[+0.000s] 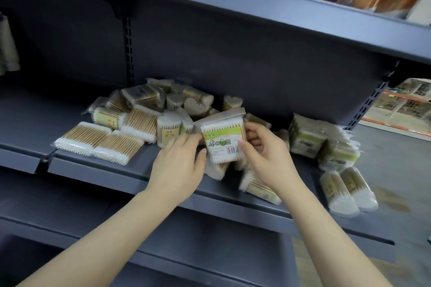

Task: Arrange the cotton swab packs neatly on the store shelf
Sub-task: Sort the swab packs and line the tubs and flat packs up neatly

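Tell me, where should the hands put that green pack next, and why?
Probably stand the green-labelled clear plastic cotton swab pack, held by the left hand and right hand, beside the upright row of matching green-labelled packs on the right of the dark grey metal shelf, since they match.

A clear plastic pack of wooden-stemmed cotton swabs with a green-and-white label [222, 138] is standing upright above the grey metal shelf [98, 165], while loose clear swab packs [140, 116] are lying jumbled behind it.
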Available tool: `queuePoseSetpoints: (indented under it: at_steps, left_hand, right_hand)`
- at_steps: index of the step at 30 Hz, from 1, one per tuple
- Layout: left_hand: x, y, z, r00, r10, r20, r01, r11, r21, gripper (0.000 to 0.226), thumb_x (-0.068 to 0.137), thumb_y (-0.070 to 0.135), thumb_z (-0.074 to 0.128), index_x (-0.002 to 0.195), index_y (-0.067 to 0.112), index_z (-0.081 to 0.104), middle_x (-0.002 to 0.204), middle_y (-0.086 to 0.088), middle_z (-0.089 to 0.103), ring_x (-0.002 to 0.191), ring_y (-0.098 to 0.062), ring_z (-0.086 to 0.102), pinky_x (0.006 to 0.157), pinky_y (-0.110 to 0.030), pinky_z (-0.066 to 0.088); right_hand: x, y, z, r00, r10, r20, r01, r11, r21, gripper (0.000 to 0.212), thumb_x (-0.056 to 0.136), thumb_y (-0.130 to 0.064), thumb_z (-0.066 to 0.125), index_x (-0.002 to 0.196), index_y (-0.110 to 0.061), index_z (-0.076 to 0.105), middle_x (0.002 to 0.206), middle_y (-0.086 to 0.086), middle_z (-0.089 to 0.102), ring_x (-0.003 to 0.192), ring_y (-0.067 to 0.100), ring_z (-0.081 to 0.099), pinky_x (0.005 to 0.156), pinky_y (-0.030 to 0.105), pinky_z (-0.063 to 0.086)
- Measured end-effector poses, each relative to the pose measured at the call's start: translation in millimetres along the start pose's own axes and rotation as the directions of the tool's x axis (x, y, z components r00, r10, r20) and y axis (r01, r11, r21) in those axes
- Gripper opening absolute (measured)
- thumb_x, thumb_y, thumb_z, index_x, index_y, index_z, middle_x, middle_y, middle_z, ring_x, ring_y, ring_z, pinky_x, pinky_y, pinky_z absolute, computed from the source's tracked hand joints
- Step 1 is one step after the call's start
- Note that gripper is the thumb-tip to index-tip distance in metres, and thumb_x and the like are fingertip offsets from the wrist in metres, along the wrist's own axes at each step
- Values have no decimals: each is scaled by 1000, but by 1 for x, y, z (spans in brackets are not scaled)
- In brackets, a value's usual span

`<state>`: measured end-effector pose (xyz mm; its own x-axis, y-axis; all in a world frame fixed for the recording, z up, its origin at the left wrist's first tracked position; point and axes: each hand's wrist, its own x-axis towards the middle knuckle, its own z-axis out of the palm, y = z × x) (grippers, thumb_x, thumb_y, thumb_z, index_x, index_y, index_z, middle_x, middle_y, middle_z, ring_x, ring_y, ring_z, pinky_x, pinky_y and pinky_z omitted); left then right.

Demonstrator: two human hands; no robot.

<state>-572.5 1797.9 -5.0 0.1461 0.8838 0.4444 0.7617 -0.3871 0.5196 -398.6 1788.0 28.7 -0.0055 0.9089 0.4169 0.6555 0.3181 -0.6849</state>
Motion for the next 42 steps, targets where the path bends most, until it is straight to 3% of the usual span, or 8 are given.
queuePoseSetpoints:
  at_steps: [11, 15, 19, 26, 30, 33, 35, 42]
  left_hand:
    - [15, 46, 34, 998, 67, 15, -66, 996, -67, 36, 95, 26, 43, 130, 16, 49, 117, -1, 55, 108, -21, 48, 85, -29, 36]
    - [22, 58, 45, 998, 60, 25, -59, 996, -62, 35, 96, 26, 42, 128, 16, 51, 115, -1, 54, 106, -20, 48, 83, -29, 37]
    - [28, 68, 56, 999, 39, 25, -38, 997, -61, 35, 95, 28, 43, 126, 16, 51, 116, -1, 54, 108, -19, 46, 85, -31, 40]
    - [44, 93, 72, 995, 95, -17, -97, 983, -158, 44, 88, 22, 56, 131, 12, 49, 115, -7, 59, 107, -25, 54, 86, -38, 45]
    - [53, 117, 79, 988, 157, -6, -154, 957, -246, 60, 89, 22, 57, 143, 23, 31, 119, -3, 58, 101, -21, 58, 83, -37, 48]
    - [64, 135, 88, 971, 241, -9, -237, 949, -207, 49, 89, 20, 58, 135, 24, 44, 111, -3, 58, 96, -21, 57, 78, -28, 43]
    - [73, 146, 94, 963, 268, 11, -262, 949, -175, 38, 88, 21, 58, 126, 19, 53, 113, -4, 55, 98, -23, 57, 80, -32, 45]
    - [89, 168, 121, 950, 277, 141, -268, 960, -81, 40, 93, 29, 51, 132, 20, 47, 124, -1, 46, 106, -19, 53, 84, -28, 39]
  right_hand:
    - [-4, 39, -41, 999, 42, -22, -42, 999, 0, 42, 89, -12, 57, 124, -33, 46, 91, -17, 60, 81, 9, 61, 73, 20, 50]
    - [-3, 51, -52, 997, 66, -32, -67, 998, -13, 48, 87, -13, 59, 133, -19, 47, 88, -17, 59, 76, 6, 61, 72, 21, 51]
    - [-2, 63, -62, 996, 79, -44, -77, 996, 34, 52, 83, -9, 62, 132, -18, 46, 84, -14, 59, 74, 7, 61, 72, 25, 50]
    - [-3, 81, -88, 999, 27, -45, -27, 1000, 6, 69, 81, -7, 64, 134, -38, 32, 82, -9, 57, 74, 2, 59, 70, 15, 49]
    - [-4, 95, -109, 998, -15, -60, 13, 999, -43, 66, 83, -7, 61, 125, -48, 31, 79, -13, 53, 74, 0, 57, 71, 14, 48]
    - [-2, 106, -126, 997, 6, -77, -11, 998, -66, 59, 84, -5, 59, 126, -41, 38, 79, -10, 56, 73, 4, 59, 74, 20, 49]
    - [-1, 112, -137, 996, 22, -83, -29, 996, -87, 53, 84, -3, 57, 128, -31, 44, 78, -8, 58, 76, 12, 61, 74, 21, 49]
    - [-2, 133, -158, 992, 70, -103, -82, 990, -117, 49, 84, 2, 49, 126, -24, 50, 88, 5, 66, 80, 16, 62, 77, 24, 49]
